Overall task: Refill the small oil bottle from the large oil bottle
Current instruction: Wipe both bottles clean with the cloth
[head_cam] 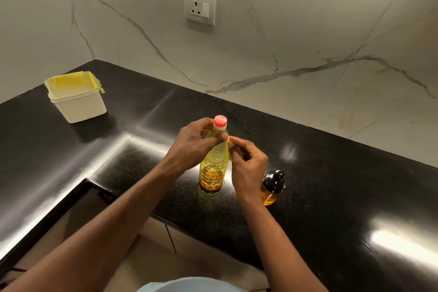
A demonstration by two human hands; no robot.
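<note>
From the head camera, we see the left hand point(196, 147) curled round the neck of the big bottle point(212, 171), which stands upright on the counter point(331, 197) with its cap point(220, 121) on. The right hand point(247, 163) pinches a yellow strip point(229, 149) at its side. We judge a hard tug could tip it onto the capped small bottle point(272, 187) just beside.
</note>
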